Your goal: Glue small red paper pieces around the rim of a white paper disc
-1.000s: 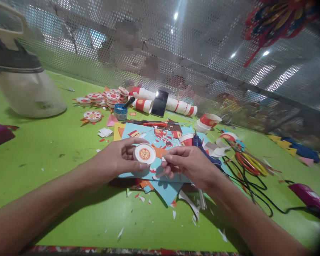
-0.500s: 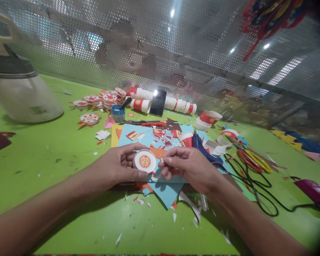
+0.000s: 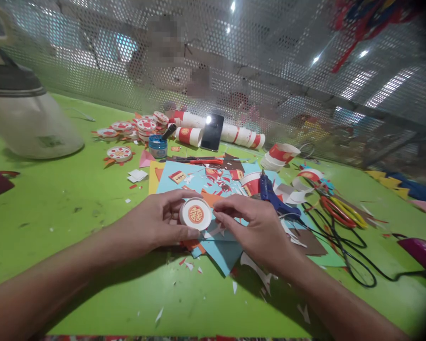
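Note:
My left hand (image 3: 163,218) is closed around the edge of a shallow white disc that looks like a cut paper cup bottom (image 3: 196,215). A round orange-red double-happiness emblem is on its face, turned towards me. Close to the disc's right rim, my right hand (image 3: 250,225) pinches thumb and forefinger together on a tiny paper piece (image 3: 215,211), mostly hidden by the fingertips. Under both hands lie blue paper sheets (image 3: 220,258) strewn with cut scraps. A blue glue gun (image 3: 277,201) rests just beyond my right hand.
Finished-looking decorated discs (image 3: 145,124), a blue-lidded jar (image 3: 158,146), red-white paper cups (image 3: 190,136) and a phone (image 3: 212,132) stand at the back. Scissors (image 3: 337,211) and black cable (image 3: 344,258) lie right. A large kettle (image 3: 31,123) stands left, before a perforated screen (image 3: 102,71).
My right hand has come closer to the disc and turned, its pinched fingertips now beside the rim. The white piece seen between them is now mostly covered. The whole view has shifted slightly.

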The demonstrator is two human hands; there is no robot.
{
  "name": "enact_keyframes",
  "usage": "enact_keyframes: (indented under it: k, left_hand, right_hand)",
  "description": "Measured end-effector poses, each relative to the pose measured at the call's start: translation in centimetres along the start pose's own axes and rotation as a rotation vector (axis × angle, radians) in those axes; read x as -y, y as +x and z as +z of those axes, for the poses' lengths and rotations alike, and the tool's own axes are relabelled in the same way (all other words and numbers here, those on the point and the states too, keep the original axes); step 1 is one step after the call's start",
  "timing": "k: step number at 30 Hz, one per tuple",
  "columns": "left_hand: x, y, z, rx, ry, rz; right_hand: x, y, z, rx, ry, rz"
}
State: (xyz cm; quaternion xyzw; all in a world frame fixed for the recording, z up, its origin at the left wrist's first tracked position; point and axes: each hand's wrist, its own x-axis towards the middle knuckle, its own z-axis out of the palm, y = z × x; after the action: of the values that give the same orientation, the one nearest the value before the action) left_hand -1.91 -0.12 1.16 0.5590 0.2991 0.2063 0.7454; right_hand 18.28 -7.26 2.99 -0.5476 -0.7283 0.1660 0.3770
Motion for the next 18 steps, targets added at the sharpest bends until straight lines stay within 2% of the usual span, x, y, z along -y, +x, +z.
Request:
enact_keyframes:
  k: [4, 14, 18]
  left_hand:
    - [-0.24, -0.06, 0.16, -0.013, 0.018, -0.008]
    - [-0.21, 0.1, 0.13, -0.005, 0.025, -0.003]
    - [-0.32, -0.03, 0.22, 0.014, 0.051, -0.033]
  right_hand:
    - [0.15, -0.25, 0.02, -0.016, -0.168, -0.173]
    - [0.21, -0.24, 0.06, 0.028, -0.31, -0.381]
    - [-0.06, -0.14, 0.22, 0.064, -0.306, -0.394]
